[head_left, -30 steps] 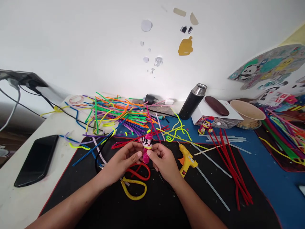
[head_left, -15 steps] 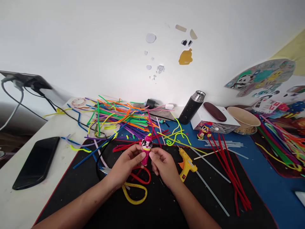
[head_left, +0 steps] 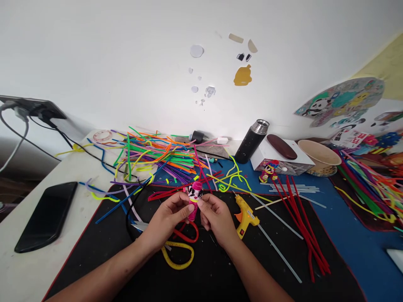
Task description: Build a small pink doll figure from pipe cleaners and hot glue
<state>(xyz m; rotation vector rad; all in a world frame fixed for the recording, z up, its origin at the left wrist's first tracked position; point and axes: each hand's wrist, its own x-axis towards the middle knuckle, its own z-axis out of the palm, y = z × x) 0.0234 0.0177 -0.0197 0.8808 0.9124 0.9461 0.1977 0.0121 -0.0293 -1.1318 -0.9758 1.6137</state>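
Observation:
Above the black mat, a small pink pipe-cleaner doll (head_left: 195, 195) with a black-and-white face is held upright between both hands. My left hand (head_left: 171, 216) pinches its body from the left, thumb across the front. From the right, my right hand (head_left: 217, 216) has its thumb and fingers closed at the doll's neck, by the yellow band. Below the hands lie scissors (head_left: 189, 235) with red handles, partly covered by my left hand, and a yellow looped strip (head_left: 178, 266). A yellow glue gun (head_left: 247, 216) with a long glue stick rests right of my right hand.
Several colourful pipe cleaners (head_left: 157, 153) are heaped at the back. Red pipe cleaners (head_left: 305, 230) and clear glue sticks (head_left: 296, 188) lie to the right. A flask (head_left: 252, 140), a white box (head_left: 283, 161), a finished doll (head_left: 268, 171) and a bowl (head_left: 319, 155) stand behind. A phone (head_left: 47, 216) lies left.
The doll's head has tipped slightly forward, showing more of its pink top. Both hands keep their hold on it. The whole view has shifted slightly.

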